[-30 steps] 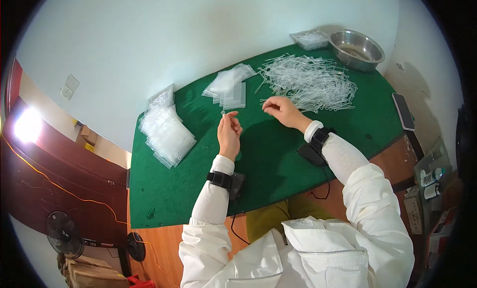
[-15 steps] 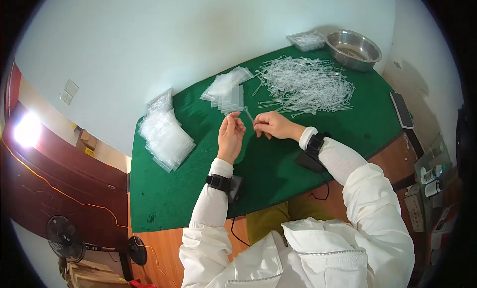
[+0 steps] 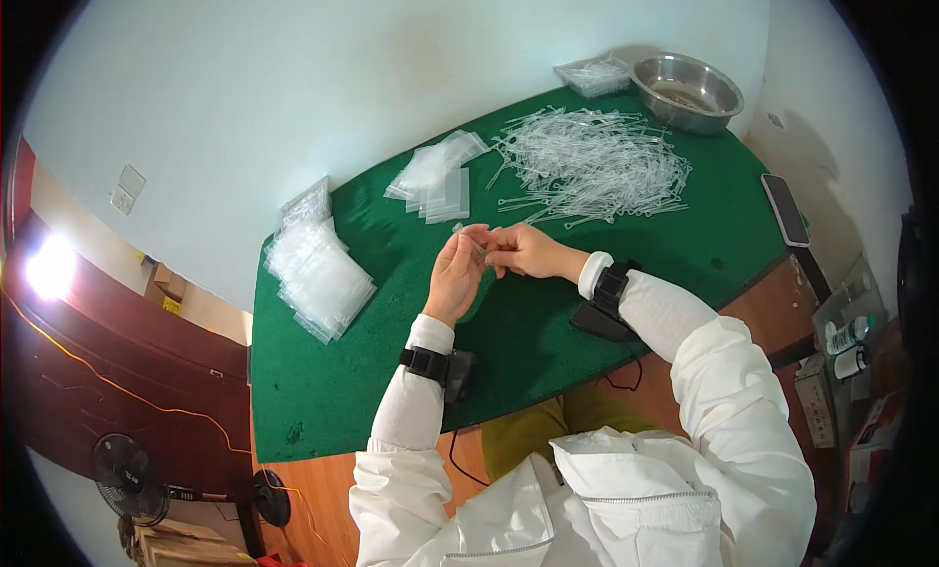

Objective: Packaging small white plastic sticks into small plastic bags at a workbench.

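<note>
Both hands meet over the green table, just in front of the small zip bags. My left hand (image 3: pixel 453 281) is closed, and a bit of clear plastic (image 3: pixel 458 228) shows at its fingertips; its kind is too small to tell. Against it, my right hand (image 3: pixel 529 251) pinches a thin clear plastic stick (image 3: pixel 478 247), mostly hidden between the fingers. Behind the hands lies a fanned stack of clear zip bags (image 3: pixel 447 197). To the right of that spreads a large heap of clear plastic sticks with looped ends (image 3: pixel 592 164).
Filled clear bags (image 3: pixel 323 280) pile up at the table's left. At the back right stand a steel bowl (image 3: pixel 688 92) and a bag-lined tray of clear pieces (image 3: pixel 597 76). A phone (image 3: pixel 784 210) lies at the right edge of the green table (image 3: pixel 352 401).
My right hand has moved left to my left hand. The clear stick, upright between the hands before, is now mostly hidden at the left hand's fingers.
</note>
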Demonstrator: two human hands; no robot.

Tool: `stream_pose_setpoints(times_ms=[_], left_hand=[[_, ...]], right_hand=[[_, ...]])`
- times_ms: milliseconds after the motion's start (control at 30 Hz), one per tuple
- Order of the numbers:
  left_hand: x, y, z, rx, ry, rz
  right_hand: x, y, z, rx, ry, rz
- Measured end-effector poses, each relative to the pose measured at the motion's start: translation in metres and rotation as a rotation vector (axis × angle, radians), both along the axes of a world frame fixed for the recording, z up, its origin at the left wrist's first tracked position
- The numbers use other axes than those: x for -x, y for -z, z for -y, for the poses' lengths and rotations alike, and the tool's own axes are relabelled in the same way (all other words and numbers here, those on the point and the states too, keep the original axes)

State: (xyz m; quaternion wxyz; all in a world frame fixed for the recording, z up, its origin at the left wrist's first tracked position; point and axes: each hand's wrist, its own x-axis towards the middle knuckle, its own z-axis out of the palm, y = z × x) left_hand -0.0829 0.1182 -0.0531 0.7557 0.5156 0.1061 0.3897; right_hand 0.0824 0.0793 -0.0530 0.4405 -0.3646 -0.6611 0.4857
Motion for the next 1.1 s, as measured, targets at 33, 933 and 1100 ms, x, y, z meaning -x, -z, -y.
stream_pose_setpoints(times_ms=[33,933,1100], left_hand=[[0.0,0.0,0.001,0.0,0.002,0.0],[0.009,0.015,-0.017,0.117,-0.481,0.046],[0.011,0.014,-0.017,0.149,-0.501,-0.002]], right_hand=[[0.0,-0.001,0.0,0.005,-0.003,0.016],[-0.044,0.01,-0.013,-0.409,0.639,0.691],[-0.071,0.009,-0.015,-0.35,0.826,0.897]])
